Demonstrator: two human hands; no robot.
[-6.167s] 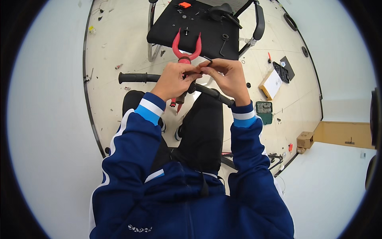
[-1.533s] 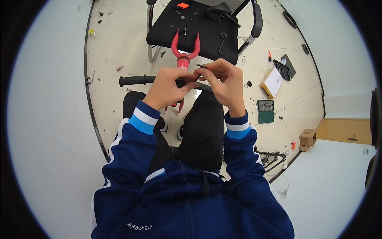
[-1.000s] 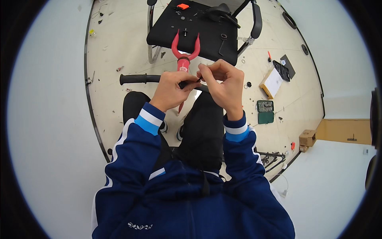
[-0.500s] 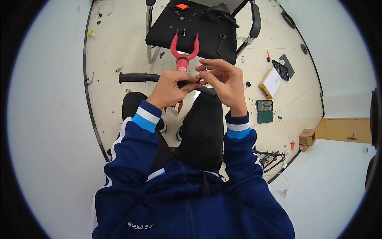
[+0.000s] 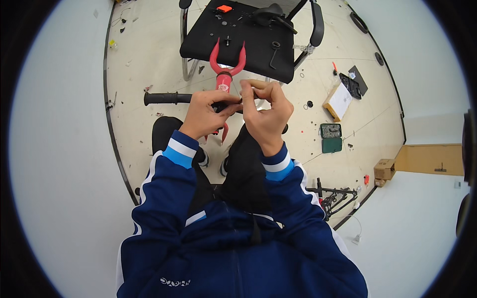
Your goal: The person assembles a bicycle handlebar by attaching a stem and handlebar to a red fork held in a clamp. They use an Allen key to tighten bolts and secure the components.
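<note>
My left hand is closed in a pinch over the middle of a black bicycle handlebar; a small dark part shows at its fingertips, too hidden to name. Close by on the right, my right hand has thumb and fingers pressed together, its fingertips almost meeting the left ones. What it holds, if anything, is covered by the fingers. A ribbed black grip sticks out at the handlebar's left end. Just beyond the hands, a pink bicycle fork points its two prongs away from me toward the chair.
A black chair ahead carries a bicycle saddle, an orange piece and small metal parts. On the floor to the right lie a white box, an opened green case and a black bicycle frame.
My right hand has turned and moved left, its spread fingers now drawn together. It covers more of the handlebar's right side. The left hand, handlebar and fork have shifted slightly left.
</note>
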